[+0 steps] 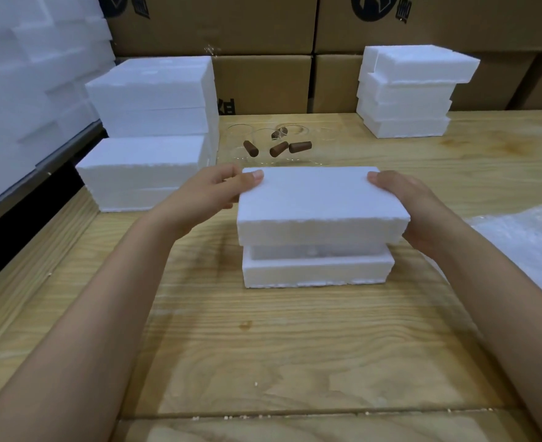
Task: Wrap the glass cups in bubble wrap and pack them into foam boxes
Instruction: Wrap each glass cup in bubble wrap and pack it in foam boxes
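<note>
"White foam lid [320, 199]: position?" asks the checker.

"Directly over the foam box base [317, 271], which stands on the wooden bench [263, 346]," the operator reports. "The lid overhangs the base on the right. A pale band shows in the gap between them; what it is cannot be told."

"Fingers?"

"Left hand [205, 196]: thumb on the lid's top at the far left corner, fingers curled round the left end. Right hand [422, 205]: thumb on top at the far right corner, fingers wrapped under the right end. Both are grasping the lid."

"Glass cups?"

"The glass cups [263, 138] stand at the far side of the bench, beyond the lid, with brown cylindrical pieces [300, 147] among them. They are between the foam box stack [154, 97] on the left and the foam slab stack [406, 90] on the right."

"Bubble wrap?"

"The bubble wrap [524, 237] lies flat on the bench, just beside the right forearm. Cardboard cartons [263, 84] line the back."
</note>
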Tool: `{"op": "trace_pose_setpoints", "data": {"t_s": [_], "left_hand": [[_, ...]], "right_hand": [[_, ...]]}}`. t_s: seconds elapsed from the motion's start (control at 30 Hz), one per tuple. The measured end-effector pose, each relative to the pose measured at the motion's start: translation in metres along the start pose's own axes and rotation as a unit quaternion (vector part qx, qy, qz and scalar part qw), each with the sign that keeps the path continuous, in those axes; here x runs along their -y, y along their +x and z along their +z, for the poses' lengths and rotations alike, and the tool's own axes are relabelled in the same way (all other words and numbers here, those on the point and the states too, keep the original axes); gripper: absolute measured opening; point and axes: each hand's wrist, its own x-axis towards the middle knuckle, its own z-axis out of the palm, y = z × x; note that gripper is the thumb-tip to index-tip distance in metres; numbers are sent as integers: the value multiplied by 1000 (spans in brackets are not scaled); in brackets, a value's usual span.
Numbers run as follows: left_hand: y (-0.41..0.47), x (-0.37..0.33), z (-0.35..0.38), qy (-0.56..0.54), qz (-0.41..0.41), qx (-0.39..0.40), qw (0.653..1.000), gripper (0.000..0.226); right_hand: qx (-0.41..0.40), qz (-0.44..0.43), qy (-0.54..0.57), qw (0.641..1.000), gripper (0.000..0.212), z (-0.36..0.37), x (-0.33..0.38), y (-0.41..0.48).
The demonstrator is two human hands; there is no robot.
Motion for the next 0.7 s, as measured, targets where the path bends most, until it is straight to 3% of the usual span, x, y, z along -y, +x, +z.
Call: {"op": "trace_pose_setpoints", "data": {"t_s": [0.37,0.7], "left_hand": [[-3,4,-2,-39,-12,63,997,55],[-6,10,7,-75,-16,45,996,30]], "right_hand": [[77,1,-32,997,12,-6,-5,-7],[67,-15,14,998,12,-4,-3,-10]]}}
